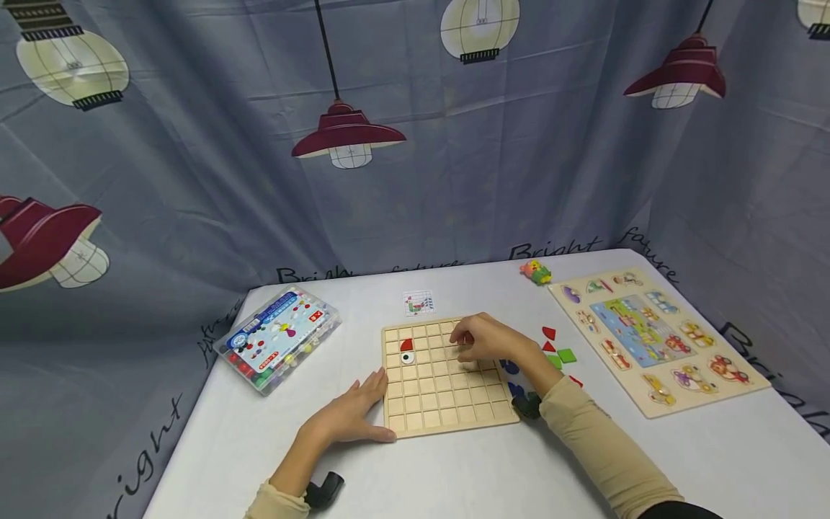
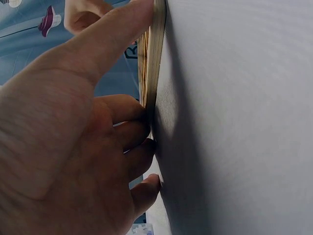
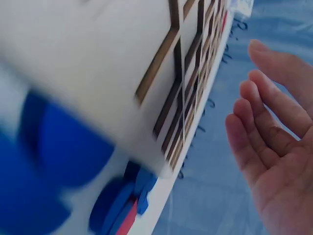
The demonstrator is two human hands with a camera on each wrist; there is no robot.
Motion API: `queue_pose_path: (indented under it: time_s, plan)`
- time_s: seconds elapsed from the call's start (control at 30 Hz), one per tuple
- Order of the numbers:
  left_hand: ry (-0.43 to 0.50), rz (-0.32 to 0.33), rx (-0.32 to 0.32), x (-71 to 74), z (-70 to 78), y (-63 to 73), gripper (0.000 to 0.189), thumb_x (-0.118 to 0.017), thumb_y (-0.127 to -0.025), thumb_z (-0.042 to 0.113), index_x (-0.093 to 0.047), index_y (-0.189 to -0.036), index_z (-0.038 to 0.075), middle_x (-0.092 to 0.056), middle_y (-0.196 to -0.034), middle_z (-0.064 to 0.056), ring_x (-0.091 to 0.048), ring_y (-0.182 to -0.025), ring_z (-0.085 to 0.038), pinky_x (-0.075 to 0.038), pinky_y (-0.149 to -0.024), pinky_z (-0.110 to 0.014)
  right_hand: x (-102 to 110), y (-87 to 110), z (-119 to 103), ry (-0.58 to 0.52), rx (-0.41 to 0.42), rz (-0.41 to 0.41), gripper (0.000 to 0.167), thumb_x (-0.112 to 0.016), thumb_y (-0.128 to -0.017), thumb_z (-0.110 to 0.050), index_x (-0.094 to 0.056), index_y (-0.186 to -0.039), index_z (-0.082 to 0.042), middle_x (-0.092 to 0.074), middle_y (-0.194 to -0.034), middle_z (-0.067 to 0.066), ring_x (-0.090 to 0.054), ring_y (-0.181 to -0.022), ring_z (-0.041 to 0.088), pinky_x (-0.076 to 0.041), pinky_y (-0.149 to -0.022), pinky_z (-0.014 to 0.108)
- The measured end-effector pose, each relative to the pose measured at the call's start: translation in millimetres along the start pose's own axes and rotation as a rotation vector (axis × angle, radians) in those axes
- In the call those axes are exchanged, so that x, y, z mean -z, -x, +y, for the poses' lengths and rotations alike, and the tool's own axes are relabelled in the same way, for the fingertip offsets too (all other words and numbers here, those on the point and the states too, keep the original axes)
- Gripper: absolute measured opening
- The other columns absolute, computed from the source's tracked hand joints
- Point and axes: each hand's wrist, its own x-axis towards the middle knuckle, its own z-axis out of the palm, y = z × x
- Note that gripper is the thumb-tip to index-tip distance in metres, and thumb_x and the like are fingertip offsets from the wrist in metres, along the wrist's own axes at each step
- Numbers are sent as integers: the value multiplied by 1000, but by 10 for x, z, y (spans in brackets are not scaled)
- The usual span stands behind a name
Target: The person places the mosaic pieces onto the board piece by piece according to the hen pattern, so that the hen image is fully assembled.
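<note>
A wooden grid board (image 1: 447, 404) lies on the white table. Its upper left squares hold a red piece with a curved edge (image 1: 406, 344) and, just below, a white piece with a black dot (image 1: 407, 357). My left hand (image 1: 353, 411) rests at the board's left edge, fingertips along the side and thumb by the near corner. The left wrist view shows those fingers (image 2: 139, 156) against the board's edge. Over the board's right part hovers my right hand (image 1: 486, 340), its fingers loosely bent. In the right wrist view that hand (image 3: 279, 142) has nothing between thumb and fingers.
Blue pieces (image 1: 510, 367), red pieces (image 1: 549, 333) and green squares (image 1: 567, 355) lie right of the board. A picture card (image 1: 418, 303) sits behind it. At left is a clear plastic case (image 1: 279, 339); at right, a wooden puzzle (image 1: 661, 407) and a small colourful toy (image 1: 535, 272).
</note>
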Motion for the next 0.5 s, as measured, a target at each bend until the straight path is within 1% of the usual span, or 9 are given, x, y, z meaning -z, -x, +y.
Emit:
queue_pose_path:
  time_s: [0.13,0.33,0.5]
  plan:
    - [-9,-8,0,-8,4,-6,111,-75,-73,59,-23,-154,3,-16,-164,-12,-16,-152,-30,-16,-125,-48,55,139,153,-24,-39,28,26,-79,-79,-14,-72,-103,-7,-68,-90,2,-58,-79,10,-51,-68,22]
    - [-19,2,-12,18,7,8,111,-75,-74,58,-23,-153,1,-16,-163,-14,-17,-152,-30,-16,-124,-49,132,299,375,-18,-81,68,29,-79,-79,-17,-72,-105,-7,-69,-95,1,-59,-82,12,-52,-71,24]
    - [-6,7,-10,14,10,17,111,-76,-74,57,-23,-153,1,-15,-163,-16,-18,-151,-31,-16,-124,-49,206,426,495,-35,-156,92,31,-79,-79,-16,-72,-107,-5,-69,-96,5,-59,-85,16,-53,-73,29]
